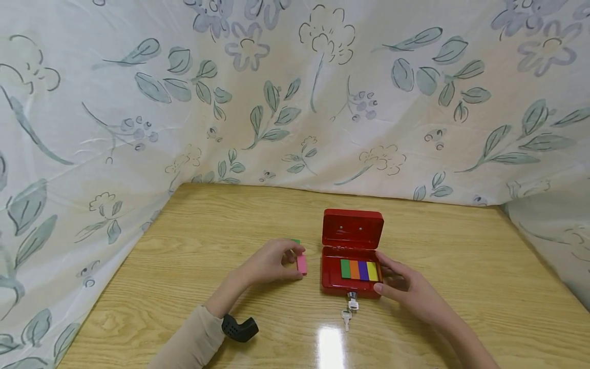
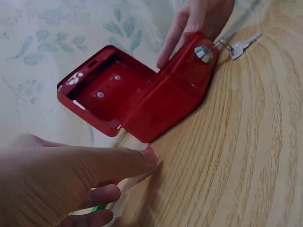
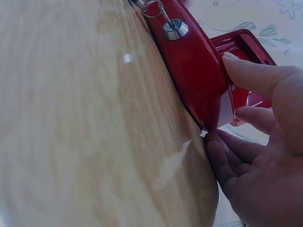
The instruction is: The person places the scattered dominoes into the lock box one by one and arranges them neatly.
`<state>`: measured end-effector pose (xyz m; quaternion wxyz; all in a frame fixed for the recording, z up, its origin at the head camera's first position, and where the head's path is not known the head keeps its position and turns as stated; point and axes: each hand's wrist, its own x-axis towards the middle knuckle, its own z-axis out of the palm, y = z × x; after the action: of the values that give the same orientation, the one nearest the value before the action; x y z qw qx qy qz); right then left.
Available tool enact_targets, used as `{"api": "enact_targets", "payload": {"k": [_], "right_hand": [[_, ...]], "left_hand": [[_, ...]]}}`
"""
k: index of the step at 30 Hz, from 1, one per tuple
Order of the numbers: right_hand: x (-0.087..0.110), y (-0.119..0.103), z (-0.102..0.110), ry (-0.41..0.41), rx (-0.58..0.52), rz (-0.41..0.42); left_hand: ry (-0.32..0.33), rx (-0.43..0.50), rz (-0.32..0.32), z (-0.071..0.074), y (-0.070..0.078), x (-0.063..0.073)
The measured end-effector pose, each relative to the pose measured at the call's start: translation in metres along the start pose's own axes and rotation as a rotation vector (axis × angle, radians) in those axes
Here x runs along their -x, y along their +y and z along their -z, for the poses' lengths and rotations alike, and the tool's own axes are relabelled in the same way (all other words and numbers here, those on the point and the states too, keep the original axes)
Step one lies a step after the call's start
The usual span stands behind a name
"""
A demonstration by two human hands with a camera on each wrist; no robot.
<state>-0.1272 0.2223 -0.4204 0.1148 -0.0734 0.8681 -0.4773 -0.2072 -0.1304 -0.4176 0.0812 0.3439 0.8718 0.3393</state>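
Right of centre on the table stands a red cash box (image 1: 333, 288) with its lid (image 1: 352, 229) raised. Several coloured blocks lie side by side in it, among them a green one (image 1: 345, 268), a purple one (image 1: 363, 270) and a yellow one (image 1: 372, 271). My right hand (image 1: 417, 294) grips the box's right side, thumb at the front corner and fingers farther back. Left of the box, my left hand (image 1: 269, 264) pinches a pink block (image 1: 301, 264) between thumb and fingertips. A green block (image 1: 296, 241) shows just behind those fingers, mostly hidden.
A key (image 1: 353, 304) sits in the lock at the box's front, and a second key (image 1: 346, 319) hangs from it onto the wood. A black strap piece (image 1: 239, 329) is on my left wrist. Floral cloth (image 1: 286, 128) hangs behind the wooden table (image 1: 221, 215).
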Motion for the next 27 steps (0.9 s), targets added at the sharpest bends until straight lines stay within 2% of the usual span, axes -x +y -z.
{"api": "enact_targets", "payload": {"k": [18,27], "right_hand": [[-0.002,0.001,0.004,-0.003,-0.005,0.017],[-0.002,0.001,0.004,-0.005,0.005,0.002]], "left_hand": [[0.041,-0.002,0.017,0.003,0.012,-0.002],[0.074,-0.005,-0.029,0.003,0.014,-0.003]]}}
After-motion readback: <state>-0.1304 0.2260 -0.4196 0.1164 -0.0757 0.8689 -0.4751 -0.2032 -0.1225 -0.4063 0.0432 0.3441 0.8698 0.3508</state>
